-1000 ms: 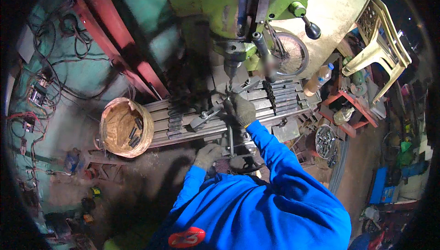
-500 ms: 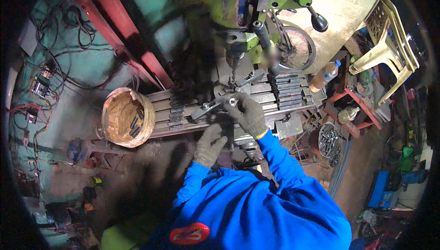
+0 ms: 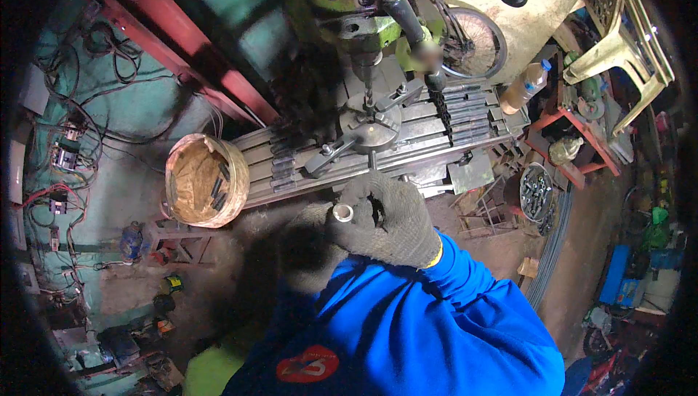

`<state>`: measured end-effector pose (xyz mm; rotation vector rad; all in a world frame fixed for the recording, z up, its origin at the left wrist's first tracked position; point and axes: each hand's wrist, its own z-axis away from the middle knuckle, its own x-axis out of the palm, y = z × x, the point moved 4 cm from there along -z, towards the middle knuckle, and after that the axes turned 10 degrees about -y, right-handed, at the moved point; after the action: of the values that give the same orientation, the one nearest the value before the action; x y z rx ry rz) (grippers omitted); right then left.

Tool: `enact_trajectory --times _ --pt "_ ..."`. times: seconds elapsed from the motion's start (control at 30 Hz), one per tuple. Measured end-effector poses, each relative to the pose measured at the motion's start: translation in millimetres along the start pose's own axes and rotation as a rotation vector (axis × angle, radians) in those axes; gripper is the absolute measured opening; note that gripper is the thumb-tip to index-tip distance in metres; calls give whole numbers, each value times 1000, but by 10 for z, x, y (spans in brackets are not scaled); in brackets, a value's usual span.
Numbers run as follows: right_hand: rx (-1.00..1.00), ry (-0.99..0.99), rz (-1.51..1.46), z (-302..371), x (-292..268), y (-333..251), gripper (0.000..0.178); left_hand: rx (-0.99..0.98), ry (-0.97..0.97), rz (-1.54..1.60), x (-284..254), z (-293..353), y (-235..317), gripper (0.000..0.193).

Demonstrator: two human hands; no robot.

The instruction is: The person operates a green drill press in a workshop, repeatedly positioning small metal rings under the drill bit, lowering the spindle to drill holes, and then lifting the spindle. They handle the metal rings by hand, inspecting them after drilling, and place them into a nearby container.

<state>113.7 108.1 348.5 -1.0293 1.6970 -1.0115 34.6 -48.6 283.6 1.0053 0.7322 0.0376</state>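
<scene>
Between my gloved hands, close in front of my body, is a short metal cylinder (image 3: 342, 213) with a bright ring-shaped end facing up. My right hand (image 3: 401, 223) is closed, its fingertips against the piece. My left hand (image 3: 309, 247) lies in dark shadow, and its fingers close on the other side of the piece. Beyond them stands a drill press, its chuck (image 3: 366, 63) and bit over a round clamping fixture (image 3: 371, 131) on the slotted table (image 3: 320, 184). A clamp bar (image 3: 329, 158) sits at the fixture's left side.
Dark rods (image 3: 284, 163) lie on the table's left part, more rods (image 3: 469, 116) on its right. A round basket (image 3: 242, 185) holds a few dark pieces. A bottle (image 3: 525, 89) stands at the right end. The press's feed handle (image 3: 402, 17) hangs above the table.
My right hand has drawn back from the fixture toward my body with the metal cylinder. It now meets my left hand. The fixture has come into fuller view.
</scene>
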Motion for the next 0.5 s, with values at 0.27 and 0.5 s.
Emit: enact_trajectory --times 0.27,0.5 --pt "31 -60 -151 -17 -27 11 32 191 335 -302 -81 298 407 30" --pt "75 11 -141 114 2 19 29 174 317 439 -133 187 263 35"
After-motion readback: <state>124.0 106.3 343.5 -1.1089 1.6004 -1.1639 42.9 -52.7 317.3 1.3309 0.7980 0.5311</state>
